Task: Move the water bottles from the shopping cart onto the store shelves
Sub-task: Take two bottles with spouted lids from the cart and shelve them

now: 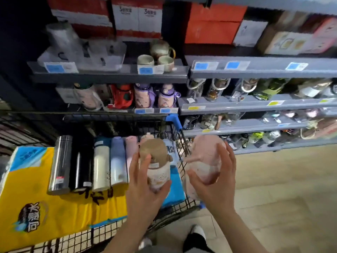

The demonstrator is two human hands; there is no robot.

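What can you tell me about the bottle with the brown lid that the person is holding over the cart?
The brown-lidded bottle is a small, rounded children's-style bottle with a tan domed cap and a pale cream body bearing a faint pattern; it looks like plastic. A small label sits below the cap. It is tilted, cap pointing away from the person, above the right end of the shopping cart. The left hand grips it from below, thumb on one side, fingers on the other.
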